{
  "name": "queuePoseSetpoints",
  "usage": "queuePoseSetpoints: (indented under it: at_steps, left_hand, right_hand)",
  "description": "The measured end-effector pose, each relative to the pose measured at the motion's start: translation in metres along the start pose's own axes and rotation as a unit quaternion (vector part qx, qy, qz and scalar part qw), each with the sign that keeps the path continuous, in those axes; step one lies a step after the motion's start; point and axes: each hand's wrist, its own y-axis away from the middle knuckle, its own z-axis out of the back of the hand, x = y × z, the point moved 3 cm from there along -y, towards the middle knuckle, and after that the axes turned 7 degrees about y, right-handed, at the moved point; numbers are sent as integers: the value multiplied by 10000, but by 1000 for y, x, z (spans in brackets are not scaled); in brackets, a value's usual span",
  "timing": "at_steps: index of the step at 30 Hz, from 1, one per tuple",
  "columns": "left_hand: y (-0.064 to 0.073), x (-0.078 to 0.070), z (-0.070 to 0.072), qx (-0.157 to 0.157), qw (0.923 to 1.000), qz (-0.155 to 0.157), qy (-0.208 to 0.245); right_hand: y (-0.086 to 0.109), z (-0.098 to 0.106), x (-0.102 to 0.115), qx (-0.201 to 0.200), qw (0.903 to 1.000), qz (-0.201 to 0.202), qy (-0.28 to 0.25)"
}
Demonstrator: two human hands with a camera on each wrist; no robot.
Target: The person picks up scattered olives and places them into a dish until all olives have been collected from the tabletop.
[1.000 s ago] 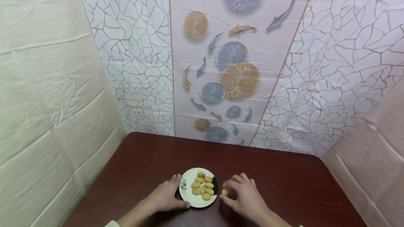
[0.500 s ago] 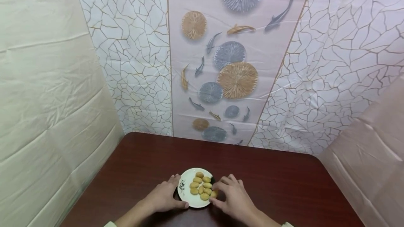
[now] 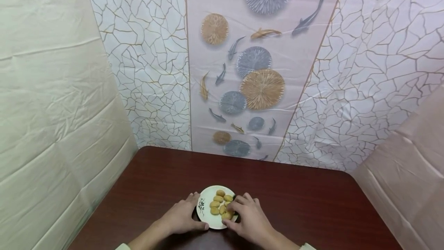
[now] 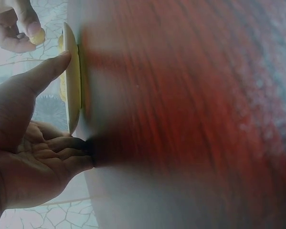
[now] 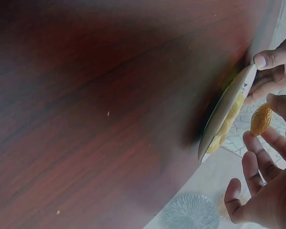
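A round white plate [image 3: 205, 213] with a dark floral print stands on the table, bearing several small yellow oval fruits [image 3: 214, 204]. My left hand [image 3: 182, 215] holds the plate at its left side: the thumb lies on the near rim, the fingers along the far left edge. Over the plate's right part, my right hand [image 3: 248, 217] pinches one wrinkled yellow oval fruit [image 5: 262, 119] between thumb and fingertips. In the right wrist view that fruit is raised above the plate, the other fingers loosely bent. From the head view, this hand covers the plate's right edge.
A dark red-brown wooden table [image 3: 166, 173] lies under everything. A patterned cloth backdrop [image 3: 211, 61] with fish and round leaves hangs behind it. Pale cloth walls [image 3: 52, 107] close in both sides.
My right hand, pinching the yellow fruit, has moved left from beside the plate to over its right part. My left hand has stayed at the plate's left side.
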Motion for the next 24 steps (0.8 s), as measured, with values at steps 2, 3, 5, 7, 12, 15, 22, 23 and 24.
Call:
queuePoseSetpoints:
  at_steps: [2, 3, 5, 7, 12, 15, 22, 23, 24]
  left_hand:
    - [0, 0, 0, 15, 10000, -10, -10]
    - [0, 0, 0, 23, 10000, 5, -1]
    - [0, 0, 0, 29, 10000, 18, -2]
    - [0, 0, -1, 26, 10000, 27, -8]
    - [1, 2, -2, -6, 10000, 14, -43]
    - [1, 2, -3, -32, 10000, -5, -69]
    - [0, 2, -3, -77, 9999, -27, -90]
    - [0, 2, -2, -80, 9999, -33, -87]
    - [0, 2, -3, -85, 9999, -42, -83]
  right_hand:
    - [-1, -3, 2, 42, 10000, -10, 12]
    - [-2, -4, 3, 47, 10000, -4, 17]
    - [-3, -7, 6, 26, 10000, 31, 43]
    - [-5, -9, 9, -63, 9999, 94, 74]
    - [-7, -15, 16, -175, 9994, 209, 214]
    - [-10, -17, 19, -84, 9995, 155, 273]
    - [-13, -20, 22, 30, 9994, 76, 338]
    - [-13, -20, 23, 28, 9993, 79, 373]
    - [-14, -21, 23, 26, 9991, 80, 405]
